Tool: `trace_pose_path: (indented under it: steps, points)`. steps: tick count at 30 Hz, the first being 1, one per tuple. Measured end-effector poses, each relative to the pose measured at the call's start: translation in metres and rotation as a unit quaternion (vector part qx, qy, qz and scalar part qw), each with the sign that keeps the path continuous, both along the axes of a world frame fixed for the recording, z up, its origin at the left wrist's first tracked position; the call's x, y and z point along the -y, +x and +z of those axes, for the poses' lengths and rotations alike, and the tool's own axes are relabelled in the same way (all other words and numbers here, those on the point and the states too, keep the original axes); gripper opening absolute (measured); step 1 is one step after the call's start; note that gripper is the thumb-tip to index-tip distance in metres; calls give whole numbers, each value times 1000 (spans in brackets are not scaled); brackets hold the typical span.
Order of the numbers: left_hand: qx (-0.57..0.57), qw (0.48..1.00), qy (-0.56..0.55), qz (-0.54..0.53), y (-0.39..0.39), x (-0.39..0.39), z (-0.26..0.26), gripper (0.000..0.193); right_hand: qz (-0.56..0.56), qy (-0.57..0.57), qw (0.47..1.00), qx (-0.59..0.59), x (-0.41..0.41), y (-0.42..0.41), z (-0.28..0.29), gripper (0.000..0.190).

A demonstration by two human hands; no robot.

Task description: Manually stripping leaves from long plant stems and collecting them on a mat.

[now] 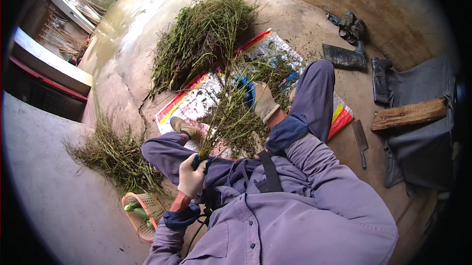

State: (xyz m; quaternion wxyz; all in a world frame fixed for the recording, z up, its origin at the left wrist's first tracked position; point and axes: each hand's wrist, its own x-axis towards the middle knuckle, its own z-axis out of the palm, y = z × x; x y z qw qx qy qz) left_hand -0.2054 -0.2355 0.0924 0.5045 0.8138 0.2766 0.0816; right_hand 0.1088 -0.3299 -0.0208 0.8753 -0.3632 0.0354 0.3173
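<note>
My left hand, in a white glove with blue-coated fingers, is closed around the lower ends of a bunch of dry green plant stems near my lap. The stems fan out away from me over a printed woven plastic sack spread on the floor. At the bunch's upper part is my right hand, gloved the same way, its blue fingers curved beside the stems. Whether those fingers grip any stems is hard to see. Loose plant bits lie across the sack between my bent legs.
A large heap of plants lies beyond the sack, and a smaller heap at my left. Near it, a plastic basket holds green vegetables. To my right are a cleaver, a wooden board, rubber boots and shoes.
</note>
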Motion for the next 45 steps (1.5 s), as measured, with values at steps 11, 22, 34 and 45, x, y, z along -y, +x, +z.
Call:
trace_pose_path:
  steps: [11,22,34,45]
  points:
    - [-83,991,-78,67,-70,-25,18,19,-120,-43,987,-103,34,147,-51,32]
    - [51,901,-417,109,-78,-46,25,18,257,31,964,-59,-1,-36,-17,42]
    - [-7,922,-364,129,-64,-29,3,16,245,338,907,-50,-28,-38,9,44]
    - [-63,956,-265,109,-69,-13,36,20,69,219,968,-100,-6,39,5,27]
